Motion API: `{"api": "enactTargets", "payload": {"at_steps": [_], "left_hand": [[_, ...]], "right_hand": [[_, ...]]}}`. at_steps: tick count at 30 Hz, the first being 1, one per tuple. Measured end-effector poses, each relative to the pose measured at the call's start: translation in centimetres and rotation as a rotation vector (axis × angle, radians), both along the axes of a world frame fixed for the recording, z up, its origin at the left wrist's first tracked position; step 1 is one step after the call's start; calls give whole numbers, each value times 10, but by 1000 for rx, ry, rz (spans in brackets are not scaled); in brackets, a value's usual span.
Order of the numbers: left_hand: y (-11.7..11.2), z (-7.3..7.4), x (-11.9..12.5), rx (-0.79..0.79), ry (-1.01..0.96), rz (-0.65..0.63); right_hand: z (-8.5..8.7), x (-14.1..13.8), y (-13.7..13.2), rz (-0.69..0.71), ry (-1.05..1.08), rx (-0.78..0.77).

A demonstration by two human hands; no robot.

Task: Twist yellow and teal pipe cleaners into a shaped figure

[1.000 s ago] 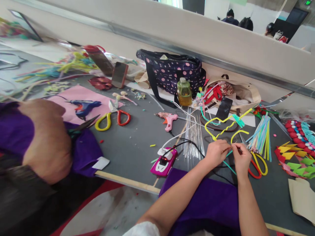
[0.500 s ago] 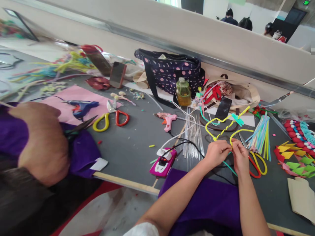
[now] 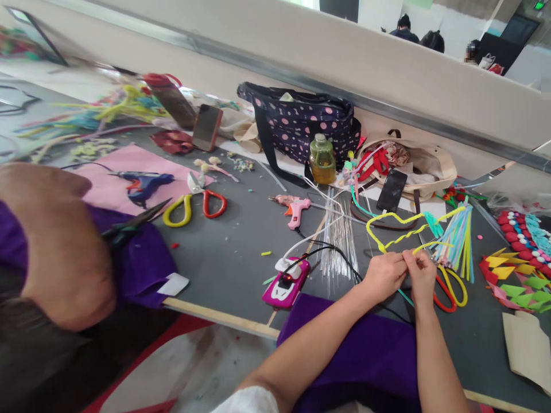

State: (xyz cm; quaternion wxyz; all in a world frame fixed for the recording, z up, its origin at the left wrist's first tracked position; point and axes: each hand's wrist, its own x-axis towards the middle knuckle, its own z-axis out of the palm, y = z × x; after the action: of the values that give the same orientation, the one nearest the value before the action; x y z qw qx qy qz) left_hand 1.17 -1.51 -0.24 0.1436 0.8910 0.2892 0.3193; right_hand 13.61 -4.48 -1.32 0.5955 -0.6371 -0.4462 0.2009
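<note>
My left hand and my right hand meet, fingertips pinched together on a yellow pipe cleaner. Its free end sticks out to the right above my right hand. Beyond the fingers extends a bent frame of twisted yellow pipe cleaner, with a teal fuzzy bundle on its far part. A teal strand shows below my hands. Just right of my right hand lie scissors with red and yellow handles, near a bunch of pastel pipe cleaners. The exact pinch point is hidden by fingers.
A pink glue gun, clear sticks and a magenta power strip with cables lie left of my hands. Behind stand a bottle and a patterned bag. At left, a co-worker's arm is beside dark-bladed scissors.
The yellow frame has swung lower and to the right, its tip now over the pastel bunch. My fingertips have come closer together. The co-worker's arm has shifted left.
</note>
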Motion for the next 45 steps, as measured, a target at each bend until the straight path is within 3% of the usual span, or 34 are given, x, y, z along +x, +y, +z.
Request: {"api": "enactTargets", "payload": {"at_steps": [7,16,25,34,37,41,45], "left_hand": [[-3,1,0,52,169,-25],[1,1,-2,-11,184,40],[3,1,-3,-14,136,109],[3,1,-4,-33,-17,58],[2,2,-4,-120,-105,13],[1,4,-3,-354,-285,-31],[3,3,-2,-536,-410,-16]], "right_hand": [[1,3,-1,-86,-137,-35],[5,-9,-4,-132,-218,-53],[4,-12,-2,-142,-119,37],[11,-8,-1,-101,299,87],[14,-6,-1,-131,396,130],[16,1,-1,-186,522,168],[15,8,-1,-151,494,140]]}}
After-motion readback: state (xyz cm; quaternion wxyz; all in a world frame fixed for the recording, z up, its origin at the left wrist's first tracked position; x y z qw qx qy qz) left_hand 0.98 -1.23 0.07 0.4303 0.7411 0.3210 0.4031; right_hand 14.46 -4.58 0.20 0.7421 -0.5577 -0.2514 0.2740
